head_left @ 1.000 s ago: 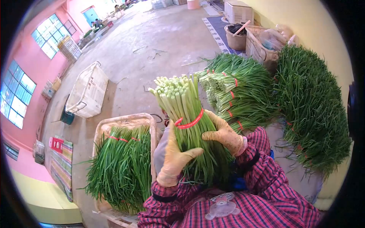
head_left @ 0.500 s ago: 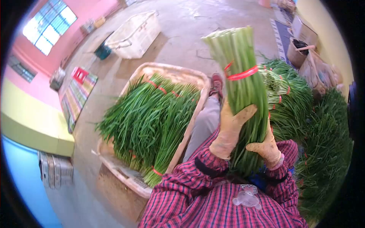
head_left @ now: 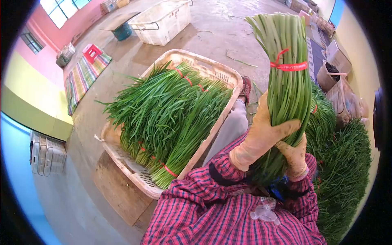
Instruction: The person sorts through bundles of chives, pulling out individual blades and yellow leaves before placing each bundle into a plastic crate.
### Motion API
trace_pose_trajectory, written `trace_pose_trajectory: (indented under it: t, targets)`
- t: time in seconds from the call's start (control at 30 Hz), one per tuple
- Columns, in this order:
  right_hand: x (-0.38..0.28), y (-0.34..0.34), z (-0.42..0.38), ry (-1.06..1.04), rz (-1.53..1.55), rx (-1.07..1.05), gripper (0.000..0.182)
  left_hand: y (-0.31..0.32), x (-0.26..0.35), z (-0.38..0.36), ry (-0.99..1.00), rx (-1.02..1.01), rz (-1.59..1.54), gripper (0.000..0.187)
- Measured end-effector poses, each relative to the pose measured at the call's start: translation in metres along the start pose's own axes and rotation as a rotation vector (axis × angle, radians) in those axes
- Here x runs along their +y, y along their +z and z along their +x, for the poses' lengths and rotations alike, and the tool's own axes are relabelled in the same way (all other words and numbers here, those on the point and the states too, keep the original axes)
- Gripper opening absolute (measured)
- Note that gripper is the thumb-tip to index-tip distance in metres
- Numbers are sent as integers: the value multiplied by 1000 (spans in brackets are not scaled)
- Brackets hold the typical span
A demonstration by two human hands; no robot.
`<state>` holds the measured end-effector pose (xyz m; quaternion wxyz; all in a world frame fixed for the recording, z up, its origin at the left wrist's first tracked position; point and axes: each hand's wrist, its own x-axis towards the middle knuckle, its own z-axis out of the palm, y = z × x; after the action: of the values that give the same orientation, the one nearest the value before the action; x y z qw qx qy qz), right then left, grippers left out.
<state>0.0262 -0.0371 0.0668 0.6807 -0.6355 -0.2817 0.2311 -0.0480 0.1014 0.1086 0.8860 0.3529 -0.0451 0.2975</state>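
Note:
Upright in front of me stands a bundle of garlic chives (head_left: 288,87), its pale cut ends at the top and a red tie around its upper part. My left hand (head_left: 263,132), in a stained yellowish glove, is wrapped around the bundle from the left with the thumb across its front. From the right, my right hand (head_left: 295,157), gloved alike, grips the bundle lower down. The leafy lower end is partly hidden by the hands and lies against my checked sleeves. Left of my leg, a pale plastic crate (head_left: 222,73) holds several tied bundles of chives (head_left: 167,114).
More chives (head_left: 343,163) are heaped along my right side, near a bucket (head_left: 326,77) and a plastic bag (head_left: 347,100). Further off are a white tub (head_left: 163,24), a red stool (head_left: 91,53) on a striped mat (head_left: 83,77), and stacked crates (head_left: 48,154) by the left wall.
My view has shifted, so the crate sits higher and further right in it. The bundle is now more upright and further right, with both hands still around it.

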Motion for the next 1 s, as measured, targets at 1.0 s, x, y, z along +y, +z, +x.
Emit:
trace_pose_trajectory:
  t: [1.0]
  targets:
    - [-77, 14, -73, -358, 152, 146, 61, 66, 16, -81, -145, -320, 184, 86]
